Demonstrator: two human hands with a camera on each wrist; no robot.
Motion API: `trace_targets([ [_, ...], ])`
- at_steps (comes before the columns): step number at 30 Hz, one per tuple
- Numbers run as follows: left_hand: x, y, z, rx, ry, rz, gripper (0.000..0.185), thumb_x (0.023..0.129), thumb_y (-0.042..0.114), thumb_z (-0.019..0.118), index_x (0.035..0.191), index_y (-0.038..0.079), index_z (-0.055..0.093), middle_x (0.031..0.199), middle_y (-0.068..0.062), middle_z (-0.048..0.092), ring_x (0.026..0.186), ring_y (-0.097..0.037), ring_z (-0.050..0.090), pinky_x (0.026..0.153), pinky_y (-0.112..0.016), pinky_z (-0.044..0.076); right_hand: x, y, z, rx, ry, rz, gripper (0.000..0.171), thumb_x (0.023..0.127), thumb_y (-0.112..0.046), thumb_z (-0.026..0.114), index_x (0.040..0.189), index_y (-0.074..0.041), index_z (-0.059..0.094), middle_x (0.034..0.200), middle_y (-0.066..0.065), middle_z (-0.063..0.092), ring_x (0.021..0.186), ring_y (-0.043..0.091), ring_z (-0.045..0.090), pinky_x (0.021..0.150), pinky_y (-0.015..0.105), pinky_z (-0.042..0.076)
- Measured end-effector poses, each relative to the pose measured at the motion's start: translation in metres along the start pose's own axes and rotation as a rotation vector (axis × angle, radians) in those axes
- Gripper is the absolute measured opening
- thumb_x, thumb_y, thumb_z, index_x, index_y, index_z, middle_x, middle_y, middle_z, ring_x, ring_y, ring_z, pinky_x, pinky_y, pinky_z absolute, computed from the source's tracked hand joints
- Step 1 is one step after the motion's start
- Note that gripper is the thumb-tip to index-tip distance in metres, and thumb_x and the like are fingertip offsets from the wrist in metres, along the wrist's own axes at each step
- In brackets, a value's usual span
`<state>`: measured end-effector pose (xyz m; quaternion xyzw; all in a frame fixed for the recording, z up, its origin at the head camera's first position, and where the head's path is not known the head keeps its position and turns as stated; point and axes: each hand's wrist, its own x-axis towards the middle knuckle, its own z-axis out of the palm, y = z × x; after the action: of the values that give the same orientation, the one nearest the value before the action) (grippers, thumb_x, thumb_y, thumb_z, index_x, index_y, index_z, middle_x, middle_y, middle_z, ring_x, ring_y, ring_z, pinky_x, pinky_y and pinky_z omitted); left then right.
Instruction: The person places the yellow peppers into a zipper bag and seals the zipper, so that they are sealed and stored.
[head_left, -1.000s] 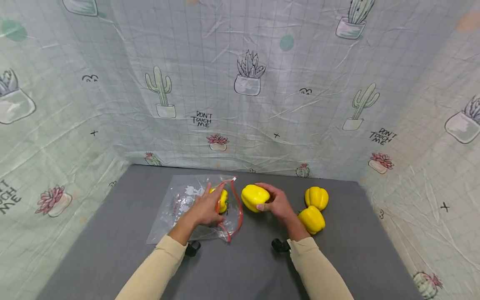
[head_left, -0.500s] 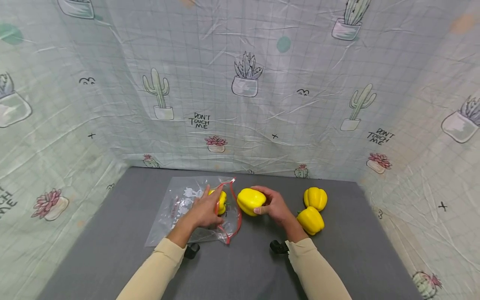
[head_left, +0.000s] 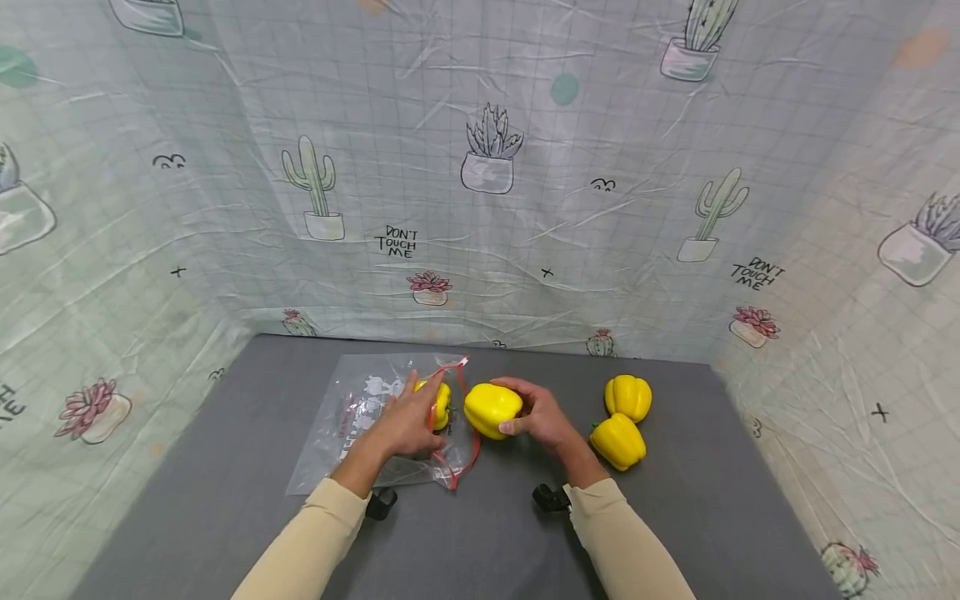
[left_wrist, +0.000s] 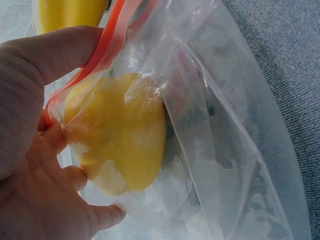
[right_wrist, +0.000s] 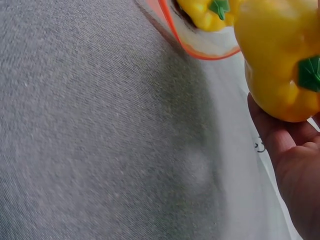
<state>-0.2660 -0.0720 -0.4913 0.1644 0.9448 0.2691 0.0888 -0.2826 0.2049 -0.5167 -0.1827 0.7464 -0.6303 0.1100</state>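
Observation:
My right hand [head_left: 546, 418] grips a yellow bell pepper [head_left: 491, 409], its thumb on the near side and fingers behind. The pepper is right at the red-edged mouth of a clear zip bag [head_left: 318, 458] lying on the table. Another yellow bell pepper [left_wrist: 120, 135] shows through the plastic inside the bag, partly covered by my left hand [head_left: 405, 423] in the head view. That hand holds the bag at its mouth, thumb against the red strip [left_wrist: 107, 40] and fingers spread along the pepper. In the right wrist view, the gripped pepper shows a green stem [right_wrist: 310, 74].
Two more yellow bell peppers, a rear one [head_left: 628, 397] and a front one [head_left: 618, 442], sit together to the right of my right hand. The grey table [head_left: 465, 550] ends at a cactus-print curtain [head_left: 360, 292] behind and at both sides.
My right hand has carried its pepper left and slightly nearer, up to the bag's mouth. The left hand keeps its place on the bag. The head view has shifted slightly.

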Motion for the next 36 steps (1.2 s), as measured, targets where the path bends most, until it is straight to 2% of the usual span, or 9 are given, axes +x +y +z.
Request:
trace_targets([
  [8,0.000,0.002,0.000,0.002,0.004,0.002,0.120,0.076,0.022,0.092,0.169,0.016,0.016,0.169,-0.009,0.038,0.164,-0.042,0.005,0.120,-0.080,0.017,0.002,0.004,0.012,-0.011,-0.034,-0.004,0.072,0.083,-0.001,0.084,0.148,-0.002,0.055,0.150,0.024,0.056,0.121,0.028,0.061,0.104,0.037,0.054],
  [17,0.001,0.002,0.002,0.010,0.016,0.014,0.120,0.075,0.023,0.093,0.168,0.015,0.018,0.168,-0.009,0.040,0.164,-0.043,0.008,0.119,-0.080,0.018,0.004,0.003,0.027,-0.004,-0.059,0.002,0.070,0.082,0.001,0.083,0.147,-0.002,0.057,0.148,0.024,0.058,0.119,0.024,0.061,0.101,0.031,0.053],
  [32,-0.001,0.003,0.004,-0.004,0.031,0.014,0.120,0.072,0.017,0.094,0.167,0.013,0.021,0.166,-0.012,0.042,0.163,-0.043,0.009,0.120,-0.078,0.019,0.004,0.008,0.038,0.061,-0.028,0.000,0.070,0.083,0.002,0.082,0.148,-0.003,0.057,0.150,0.024,0.056,0.117,0.018,0.060,0.100,0.030,0.052],
  [36,-0.002,0.003,0.004,-0.001,0.038,0.009,0.119,0.072,0.017,0.093,0.167,0.014,0.022,0.166,-0.012,0.042,0.163,-0.043,0.009,0.122,-0.077,0.018,0.004,0.007,0.043,0.089,-0.018,0.010,0.070,0.084,0.001,0.082,0.148,-0.003,0.056,0.150,0.024,0.056,0.119,0.020,0.059,0.101,0.030,0.052],
])
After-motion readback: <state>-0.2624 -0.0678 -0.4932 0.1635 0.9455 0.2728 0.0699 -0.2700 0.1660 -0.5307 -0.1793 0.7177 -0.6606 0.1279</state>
